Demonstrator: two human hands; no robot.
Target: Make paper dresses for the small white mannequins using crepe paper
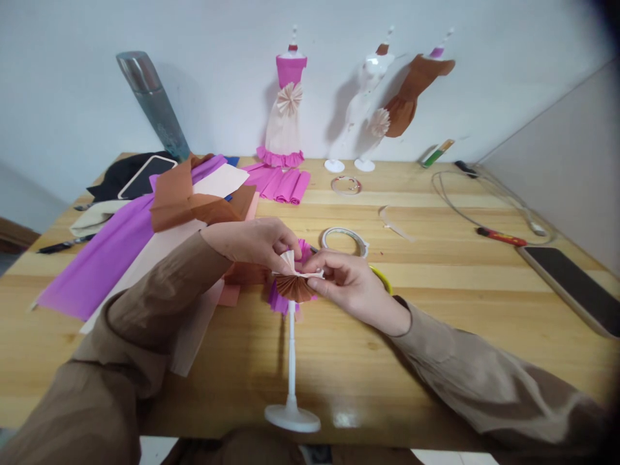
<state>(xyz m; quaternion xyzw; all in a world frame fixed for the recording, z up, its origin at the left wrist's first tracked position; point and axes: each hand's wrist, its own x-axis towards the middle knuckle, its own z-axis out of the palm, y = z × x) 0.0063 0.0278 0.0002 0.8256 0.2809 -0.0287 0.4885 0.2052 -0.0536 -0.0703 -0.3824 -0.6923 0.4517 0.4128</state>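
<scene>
Nearest, well below the fingers, one smooth white stand base (292, 418), round and flat, carries a slim upright white stem (291, 352) that rises to just under them. At its top sits the pleated paper fan (294, 286), between the two hands: brown radiating folds spread in a half-round below, with cream folds above. The left hand (264, 244) pinches the cream part between thumb and fingertips, and the right hand (351, 284) closes thumb and forefinger on the fan's right edge. Crinkled magenta crepe paper (278, 301) shows just behind and below the fingers. Beside the right fingers, part of a yellow ring (381, 279) shows behind the hand; a little beyond them lies one roll of tape (345, 240). Left of the left fingers, soft, overlapping crepe sheets (111, 248) lie in purple, cream, brown and salmon. Far right of the right fingers are one flat, rounded-corner phone (571, 284), one red-and-yellow handled tool (501, 236) and a thin, looped cable (448, 199). Beyond the fingers are gathered pink crepe paper (285, 186), one thin ring (346, 186) and one curled pale strip (396, 226). Farthest stand three dress forms (290, 126), one bare and glossy white, two dressed in paper, with two cream pleated rosettes (289, 99) among them, and one metallic bottle (157, 103) to their left.
</scene>
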